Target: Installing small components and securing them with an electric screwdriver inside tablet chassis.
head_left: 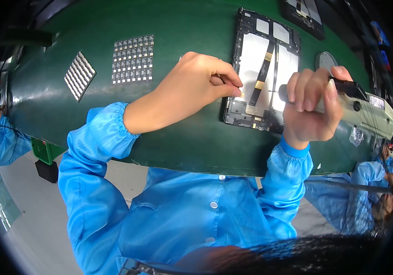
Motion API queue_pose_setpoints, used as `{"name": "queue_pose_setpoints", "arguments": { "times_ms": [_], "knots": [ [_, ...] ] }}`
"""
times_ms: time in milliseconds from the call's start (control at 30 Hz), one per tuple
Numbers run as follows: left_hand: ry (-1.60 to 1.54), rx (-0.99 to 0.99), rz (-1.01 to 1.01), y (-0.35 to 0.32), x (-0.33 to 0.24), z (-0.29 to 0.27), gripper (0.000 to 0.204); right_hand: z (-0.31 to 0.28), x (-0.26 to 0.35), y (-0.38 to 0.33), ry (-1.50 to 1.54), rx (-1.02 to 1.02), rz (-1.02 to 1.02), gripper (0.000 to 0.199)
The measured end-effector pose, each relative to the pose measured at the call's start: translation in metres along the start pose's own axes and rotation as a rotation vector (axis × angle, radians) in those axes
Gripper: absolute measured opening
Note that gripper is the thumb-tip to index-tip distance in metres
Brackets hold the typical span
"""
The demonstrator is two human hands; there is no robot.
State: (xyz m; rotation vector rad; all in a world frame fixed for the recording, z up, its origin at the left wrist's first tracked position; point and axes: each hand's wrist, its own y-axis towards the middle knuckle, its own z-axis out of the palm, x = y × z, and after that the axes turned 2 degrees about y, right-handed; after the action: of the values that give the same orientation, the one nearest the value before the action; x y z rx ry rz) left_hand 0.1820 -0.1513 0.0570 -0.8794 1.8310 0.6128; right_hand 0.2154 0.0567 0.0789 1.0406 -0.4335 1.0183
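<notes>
An opened tablet [246,55] lies on the green table, its silvery battery area, black frame and a dark flex cable [263,68] with gold bands exposed. Over its left edge, my left hand [205,75] is closed in a pinch, thumb and forefinger together. Whatever sits between those fingertips is too small to name. My right hand [313,103] wraps round a pale electric screwdriver [365,114] with a black lever. The driver lies nearly level, its thin bit pointing left above the tablet's lower half. My right fingers cover part of the driver's front end.
Left of the tablet lie a sheet of small dark parts [132,59] and a tilted sheet with pale rows [80,75]. Another opened device [304,16] rests at the far right, with a grey oval dish [326,60] nearby. Blue-sleeved people sit on both sides.
</notes>
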Motion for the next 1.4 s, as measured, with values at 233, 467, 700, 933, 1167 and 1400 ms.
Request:
{"name": "queue_pose_setpoints", "arguments": {
  "times_ms": [233, 467, 700, 933, 1167, 1400],
  "knots": [
    [0.070, -0.079, 0.096, 0.000, 0.007, 0.003, 0.015, 0.003, 0.000, 0.001, 0.011, 0.018, 0.002, 0.033],
    [-0.210, 0.074, -0.200, 0.001, 0.013, 0.002, 0.029, 0.029, -0.025, 0.002, 0.030, -0.051, 0.083, 0.028],
    [-0.327, 0.098, -0.268, 0.002, 0.017, 0.000, 0.033, 0.048, -0.041, -0.002, -0.288, -0.083, 0.182, 0.023],
    [-0.332, 0.083, -0.262, 0.002, 0.022, 0.000, 0.041, 0.046, -0.048, -0.004, -0.286, -0.079, 0.186, 0.021],
    [-0.306, 0.083, -0.238, 0.004, 0.022, 0.003, 0.042, 0.044, -0.050, -0.005, -0.278, -0.066, 0.203, 0.017],
    [-0.341, 0.019, -0.163, 0.003, 0.032, 0.007, 0.039, 0.045, -0.058, -0.012, -0.364, -0.028, 0.216, 0.008]
  ]
}}
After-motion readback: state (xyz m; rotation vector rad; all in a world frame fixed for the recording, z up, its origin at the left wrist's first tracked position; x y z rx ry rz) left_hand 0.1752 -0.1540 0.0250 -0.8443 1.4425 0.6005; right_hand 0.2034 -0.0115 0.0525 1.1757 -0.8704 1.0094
